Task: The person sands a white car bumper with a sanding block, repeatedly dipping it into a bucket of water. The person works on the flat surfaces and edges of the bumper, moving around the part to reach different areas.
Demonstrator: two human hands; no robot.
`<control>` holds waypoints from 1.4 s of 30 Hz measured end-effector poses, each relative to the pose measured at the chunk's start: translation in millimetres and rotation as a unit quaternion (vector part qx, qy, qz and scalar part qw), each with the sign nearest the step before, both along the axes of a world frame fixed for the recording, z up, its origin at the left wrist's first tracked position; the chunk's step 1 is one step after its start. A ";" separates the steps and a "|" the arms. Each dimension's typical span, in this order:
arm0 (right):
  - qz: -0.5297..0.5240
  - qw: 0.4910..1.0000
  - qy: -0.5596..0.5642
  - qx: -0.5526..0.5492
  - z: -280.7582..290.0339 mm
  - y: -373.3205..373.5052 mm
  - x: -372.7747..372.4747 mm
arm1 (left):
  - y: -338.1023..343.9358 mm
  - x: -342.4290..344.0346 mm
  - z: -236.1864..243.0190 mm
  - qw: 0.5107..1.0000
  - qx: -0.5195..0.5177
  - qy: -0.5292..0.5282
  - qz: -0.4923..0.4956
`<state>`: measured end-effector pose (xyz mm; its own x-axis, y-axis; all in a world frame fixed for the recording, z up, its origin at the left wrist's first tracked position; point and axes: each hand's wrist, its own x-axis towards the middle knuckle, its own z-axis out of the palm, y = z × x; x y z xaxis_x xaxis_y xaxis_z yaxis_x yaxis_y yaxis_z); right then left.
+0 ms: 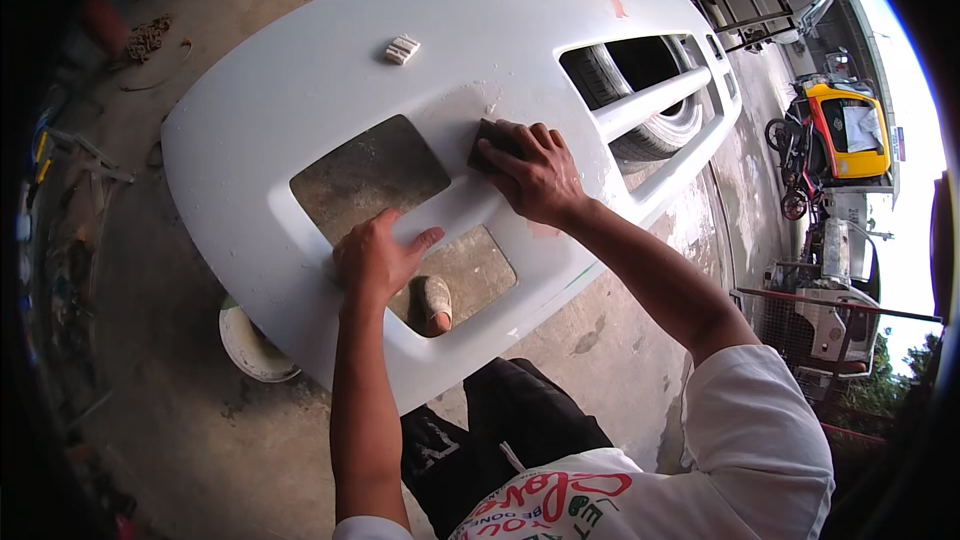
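Note:
A large white car bumper (300, 70) lies across the middle of the head view, with rectangular openings cut through it. My right hand (535, 175) presses a dark sanding block (492, 145) flat against the bumper, on a dull sanded patch between two openings. My left hand (375, 258) grips the white bar between the two lower openings, fingers curled over its edge. A small folded piece of pale sandpaper (402, 49) rests on the bumper's far surface, away from both hands.
A tyre (640, 90) shows through the bumper's right grille opening. A white bucket (250, 345) stands on the concrete floor under the bumper's near edge. My sandalled foot (432, 302) shows through the lower opening. A yellow three-wheeler (845, 125) and machinery (835, 300) stand at right.

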<state>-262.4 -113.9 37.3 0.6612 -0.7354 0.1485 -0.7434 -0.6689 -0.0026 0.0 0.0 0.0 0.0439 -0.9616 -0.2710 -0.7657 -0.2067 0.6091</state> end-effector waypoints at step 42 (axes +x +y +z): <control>0.071 0.997 0.009 -0.017 -7.3 -61.1 18.3 | 16.4 -8.3 -19.8 0.999 -0.031 0.024 0.003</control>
